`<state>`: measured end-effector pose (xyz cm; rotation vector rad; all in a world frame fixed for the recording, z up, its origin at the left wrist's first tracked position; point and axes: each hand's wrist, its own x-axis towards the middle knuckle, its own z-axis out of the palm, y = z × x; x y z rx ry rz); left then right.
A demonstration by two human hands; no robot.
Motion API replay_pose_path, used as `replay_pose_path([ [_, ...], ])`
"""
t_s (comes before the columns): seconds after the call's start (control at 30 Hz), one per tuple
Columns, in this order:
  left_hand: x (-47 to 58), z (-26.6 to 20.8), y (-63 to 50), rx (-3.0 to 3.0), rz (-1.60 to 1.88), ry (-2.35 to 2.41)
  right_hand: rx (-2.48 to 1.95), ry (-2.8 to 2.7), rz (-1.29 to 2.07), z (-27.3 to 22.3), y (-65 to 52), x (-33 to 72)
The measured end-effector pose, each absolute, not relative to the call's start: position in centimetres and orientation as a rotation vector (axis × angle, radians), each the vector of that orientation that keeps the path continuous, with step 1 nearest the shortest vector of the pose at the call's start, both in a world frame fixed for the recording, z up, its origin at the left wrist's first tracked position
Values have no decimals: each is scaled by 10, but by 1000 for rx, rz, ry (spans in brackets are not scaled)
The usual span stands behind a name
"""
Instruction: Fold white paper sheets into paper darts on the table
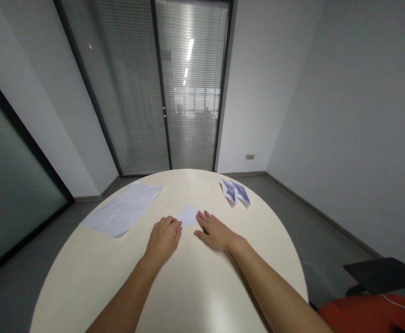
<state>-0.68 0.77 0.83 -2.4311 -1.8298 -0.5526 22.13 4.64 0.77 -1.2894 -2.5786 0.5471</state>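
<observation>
A small folded sheet of white paper [187, 215] lies on the table between my hands, its top coming to a point. At its left corner, my left hand [164, 236] has its fingers curled in, with thumb and forefinger pinched on the paper's edge. My right hand [214, 231] rests flat on the right part of the paper, fingers stretched out and thumb apart. That hand covers much of the paper's right side.
A large creased white sheet [122, 209] lies on the left of the round table [188, 277]. At the back right is a folded printed paper [235, 192] in zigzag form. A red chair [365, 314] with a dark object [384, 274] stands beyond the right edge.
</observation>
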Motion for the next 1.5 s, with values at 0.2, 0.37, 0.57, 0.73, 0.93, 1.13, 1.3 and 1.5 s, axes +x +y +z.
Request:
replay_pose_path([
  [0.2,-7,7,5,-2438,-570,-1818,-1191,-2550,436,14,47,223],
  [0.37,-8,3,7,-2429,-576,-1831,-1094,-2538,316,17,48,223],
  [0.57,-9,-2,8,-2418,-570,-1824,-998,-2551,262,17,53,223],
  [0.73,-10,-2,8,-2415,-587,-1816,-959,-2537,251,16,55,224],
  [0.93,-13,-7,10,-2428,-646,-1798,-919,-2504,271,14,55,223],
  [1.13,-12,-3,9,-2534,-677,-1686,-865,-2507,288,18,47,216],
  [1.3,-9,2,5,-2671,-690,-1588,-910,-2514,330,16,45,215],
  [1.5,-6,-3,6,-2585,-723,-1682,-919,-2524,334,14,47,216],
])
